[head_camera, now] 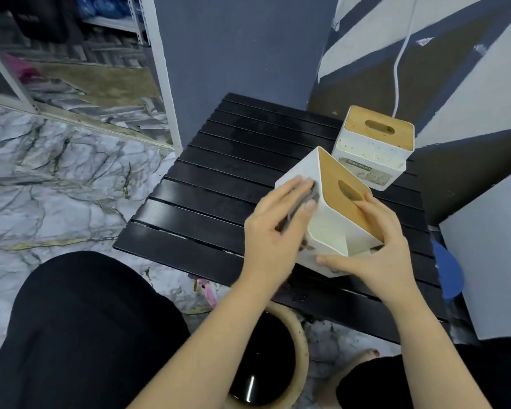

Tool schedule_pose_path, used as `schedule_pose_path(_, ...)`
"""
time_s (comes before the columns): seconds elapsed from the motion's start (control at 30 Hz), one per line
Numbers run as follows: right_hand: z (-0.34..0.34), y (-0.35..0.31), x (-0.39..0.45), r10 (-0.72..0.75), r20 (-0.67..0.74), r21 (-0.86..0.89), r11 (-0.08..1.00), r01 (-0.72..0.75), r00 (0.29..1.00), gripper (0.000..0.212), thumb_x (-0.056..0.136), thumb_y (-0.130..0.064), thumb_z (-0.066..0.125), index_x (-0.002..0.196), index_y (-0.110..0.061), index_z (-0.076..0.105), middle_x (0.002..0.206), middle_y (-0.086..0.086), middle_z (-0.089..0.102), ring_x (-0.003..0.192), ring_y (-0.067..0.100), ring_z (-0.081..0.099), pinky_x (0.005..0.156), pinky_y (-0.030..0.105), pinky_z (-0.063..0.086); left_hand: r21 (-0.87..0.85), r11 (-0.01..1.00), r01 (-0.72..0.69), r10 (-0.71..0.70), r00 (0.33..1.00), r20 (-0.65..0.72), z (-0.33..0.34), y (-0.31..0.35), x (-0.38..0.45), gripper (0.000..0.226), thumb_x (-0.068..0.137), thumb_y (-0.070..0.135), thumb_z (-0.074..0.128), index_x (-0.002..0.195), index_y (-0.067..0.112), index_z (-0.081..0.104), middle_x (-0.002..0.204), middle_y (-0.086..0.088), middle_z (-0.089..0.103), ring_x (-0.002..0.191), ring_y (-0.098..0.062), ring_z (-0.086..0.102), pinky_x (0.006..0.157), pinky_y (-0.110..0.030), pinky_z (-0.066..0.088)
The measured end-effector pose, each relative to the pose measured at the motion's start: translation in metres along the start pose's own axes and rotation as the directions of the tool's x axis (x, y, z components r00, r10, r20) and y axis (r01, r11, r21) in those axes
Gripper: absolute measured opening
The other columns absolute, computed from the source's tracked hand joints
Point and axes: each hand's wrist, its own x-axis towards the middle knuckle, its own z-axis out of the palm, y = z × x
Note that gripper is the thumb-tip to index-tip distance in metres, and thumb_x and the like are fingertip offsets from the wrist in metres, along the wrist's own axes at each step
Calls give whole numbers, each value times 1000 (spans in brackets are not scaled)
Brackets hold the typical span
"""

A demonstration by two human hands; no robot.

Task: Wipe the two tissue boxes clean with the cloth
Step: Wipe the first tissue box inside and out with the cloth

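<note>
Fingers of the left hand [273, 228] lie nearly straight and close together, pressing a grey cloth [303, 202] flat against the white side wall of the near tissue box [326, 231] at centre frame; the cloth is mostly hidden under the palm, so its fold cannot be made out. Across from it, the right hand [375, 252] grips the same box, thumb curled along the lower white edge and fingers hooked over the wooden lid beside its oval slot. That box is tipped off the black slatted table [207, 202], its long axis running from lower centre toward the upper middle of the frame, lid facing right, so the wall under the cloth faces left and the left hand is the nearer one to sweep along it. Smooth, matte plastic and pale, fine-grained wood should let the cloth slide easily. Beyond it, toward the upper right, the second tissue box [372, 149] stands upright on the table, apart from both hands, its white front speckled and smeared with grime, apparently not yet cleaned.
</note>
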Motion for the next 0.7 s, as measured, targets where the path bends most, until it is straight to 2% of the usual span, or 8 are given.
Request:
schedule_pose_path(0.07,-3,0,-1,-7,39,11,1000,7,999,109,34,-58,94,135,-31,60,155,-15,42,148,-4,33,113,13,28,-12,996,89,-88,994,70,-5,-1,25,33,98,17,66,131,14,69,140,5,63,131,2,53,110,-17,41)
schedule_pose_path(0.17,-1,-1,-1,7,48,17,1000,-8,999,109,34,-58,95,134,-34,61,156,-16,40,147,-7,31,111,10,27,-10,984,177,-176,981,84,-5,-4,50,33,100,23,64,132,21,68,141,9,62,130,5,52,110,-17,42)
schedule_pose_path(0.37,5,-3,0,43,-29,13,999,-43,999,110,30,-62,92,132,-39,59,156,-15,40,146,-8,32,110,13,30,-20,997,69,-68,997,36,0,13,12,27,99,11,64,124,12,73,130,6,69,128,-1,57,106,-16,43)
schedule_pose_path(0.47,5,-1,0,48,-17,7,999,-48,999,113,29,-62,93,134,-38,60,158,-16,38,145,-10,32,110,12,29,-6,999,43,-43,999,-20,-4,10,-16,26,97,9,65,121,11,74,129,5,70,128,-8,59,106,-19,44)
schedule_pose_path(0.53,7,-2,0,35,4,-8,999,-35,999,112,29,-62,94,133,-39,60,159,-16,37,145,-11,30,111,13,27,-2,998,63,-63,994,-88,-6,6,-25,24,97,8,64,119,11,75,126,4,71,126,-10,61,103,-18,46)
schedule_pose_path(0.6,8,-4,1,29,16,-19,999,-29,999,112,29,-61,98,133,-38,61,159,-16,36,146,-11,28,113,15,27,-2,995,103,-102,986,-130,-7,4,-23,23,98,6,63,117,11,76,122,7,72,122,-5,62,101,-17,47)
schedule_pose_path(0.7,7,-5,1,48,15,-6,999,-48,999,112,29,-56,101,132,-39,61,158,-18,36,146,-12,28,114,18,27,-17,986,165,-166,978,-124,-10,7,-11,23,99,8,62,116,13,77,119,11,73,118,0,63,103,-20,48)
